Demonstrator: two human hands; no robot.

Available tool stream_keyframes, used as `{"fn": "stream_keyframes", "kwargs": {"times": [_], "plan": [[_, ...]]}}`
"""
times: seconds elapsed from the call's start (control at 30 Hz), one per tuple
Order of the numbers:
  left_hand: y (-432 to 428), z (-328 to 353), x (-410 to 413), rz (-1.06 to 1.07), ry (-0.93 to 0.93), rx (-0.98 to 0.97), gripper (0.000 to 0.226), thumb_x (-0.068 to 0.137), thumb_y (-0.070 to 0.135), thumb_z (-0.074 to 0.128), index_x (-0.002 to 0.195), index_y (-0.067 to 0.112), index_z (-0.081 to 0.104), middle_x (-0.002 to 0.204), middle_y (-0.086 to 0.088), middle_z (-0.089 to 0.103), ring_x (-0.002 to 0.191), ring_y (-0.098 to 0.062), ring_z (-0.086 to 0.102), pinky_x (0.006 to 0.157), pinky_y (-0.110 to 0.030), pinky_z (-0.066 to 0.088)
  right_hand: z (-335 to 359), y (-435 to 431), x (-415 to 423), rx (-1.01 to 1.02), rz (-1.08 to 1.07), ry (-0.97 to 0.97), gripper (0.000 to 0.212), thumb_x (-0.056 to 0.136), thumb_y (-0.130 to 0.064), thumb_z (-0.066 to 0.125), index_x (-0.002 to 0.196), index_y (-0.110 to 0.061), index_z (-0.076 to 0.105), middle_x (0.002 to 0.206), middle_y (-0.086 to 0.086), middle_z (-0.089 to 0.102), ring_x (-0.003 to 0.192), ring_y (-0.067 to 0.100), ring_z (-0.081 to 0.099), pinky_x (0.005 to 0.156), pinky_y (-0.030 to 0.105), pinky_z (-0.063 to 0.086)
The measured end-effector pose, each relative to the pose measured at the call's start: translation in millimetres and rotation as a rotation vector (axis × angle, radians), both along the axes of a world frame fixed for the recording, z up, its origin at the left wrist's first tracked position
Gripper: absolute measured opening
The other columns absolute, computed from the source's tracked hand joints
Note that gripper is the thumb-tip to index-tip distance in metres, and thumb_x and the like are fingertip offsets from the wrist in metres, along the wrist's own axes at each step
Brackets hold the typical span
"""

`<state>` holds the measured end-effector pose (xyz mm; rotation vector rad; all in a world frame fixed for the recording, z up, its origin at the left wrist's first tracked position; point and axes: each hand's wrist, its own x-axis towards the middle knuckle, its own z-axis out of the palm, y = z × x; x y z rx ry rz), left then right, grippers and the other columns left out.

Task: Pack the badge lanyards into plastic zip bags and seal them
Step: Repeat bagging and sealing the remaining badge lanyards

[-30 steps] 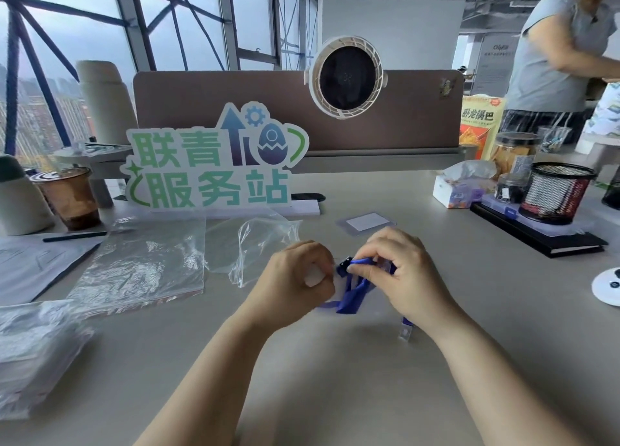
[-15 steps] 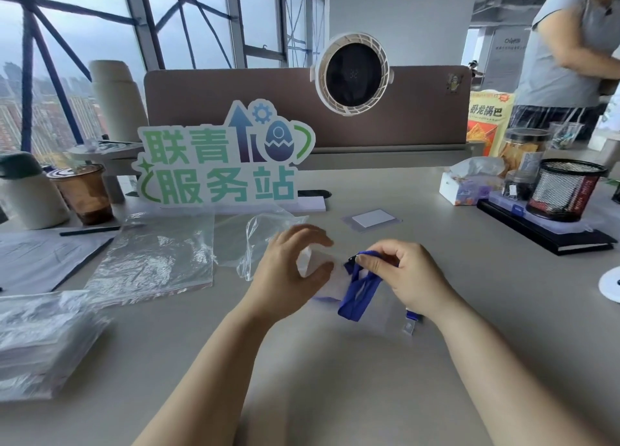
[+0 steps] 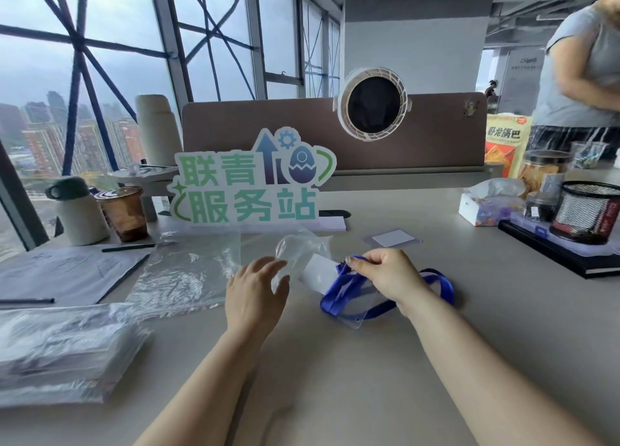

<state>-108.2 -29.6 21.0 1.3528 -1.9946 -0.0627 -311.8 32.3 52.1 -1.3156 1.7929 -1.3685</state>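
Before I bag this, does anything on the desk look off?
Nothing spilled or damaged. The blue lanyard pinched in the right hand sprawls loose, one loop trailing past the wrist; the zip bag the left hand holds is crumpled.

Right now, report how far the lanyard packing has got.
Done: unclear; the bag stack at left may hold packed ones. In hand: the right hand pinches the blue lanyard, and the left hand holds a crumpled zip bag. Left: the lanyard lies outside the bag; insert it and seal.
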Motion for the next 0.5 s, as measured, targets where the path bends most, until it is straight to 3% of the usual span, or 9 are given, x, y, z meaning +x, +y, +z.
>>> {"fn": "stream_keyframes", "kwargs": {"times": [0.23, 0.33, 0.4, 0.5], "plan": [[4.9, 0.7, -2.4, -0.16, 0.138, 0.026, 0.047, 0.086, 0.01, 0.056, 0.128, 0.029, 0.056, 0.127, 0.009, 0.059, 0.11, -0.016, 0.055, 0.096, -0.028, 0.042, -11.7, -17.0, 8.2, 0.033, -0.21, -0.03, 0.037, 0.085, -0.033, 0.066, 0.076, 0.003, 0.066, 0.055, 0.002, 0.045, 0.058, 0.018, 0.04, 0.052, 0.027, 0.029], [10.9, 0.6, -4.6, -0.251, 0.165, 0.074, 0.053, 0.084, 0.009, 0.056, 0.132, 0.032, 0.051, 0.108, 0.006, 0.064, 0.096, -0.014, 0.056, 0.087, -0.025, 0.044, -14.0, -19.6, 10.9, 0.044, -0.235, 0.028, 0.036, 0.088, -0.032, 0.062, 0.071, 0.0, 0.061, 0.06, 0.005, 0.05, 0.059, 0.02, 0.042, 0.053, 0.028, 0.029], [16.5, -0.4, -6.9, -0.31, 0.149, 0.103, 0.056, 0.084, 0.011, 0.057, 0.134, 0.035, 0.049, 0.095, 0.014, 0.059, 0.087, -0.008, 0.052, 0.081, -0.019, 0.041, -16.2, -21.1, 10.2, 0.047, -0.271, 0.034, 0.034, 0.088, -0.032, 0.061, 0.067, -0.005, 0.055, 0.061, 0.008, 0.045, 0.059, 0.021, 0.039, 0.054, 0.029, 0.027], [22.4, -1.6, -12.7, -0.372, 0.118, 0.124, 0.057, 0.084, 0.016, 0.058, 0.136, 0.037, 0.046, 0.097, 0.017, 0.057, 0.082, 0.003, 0.049, 0.079, -0.013, 0.038, -18.9, -19.8, 4.6, 0.05, -0.315, -0.009, 0.037, 0.089, -0.034, 0.059, 0.069, -0.003, 0.054, 0.057, 0.007, 0.048, 0.054, 0.021, 0.044, 0.055, 0.029, 0.033]]}}
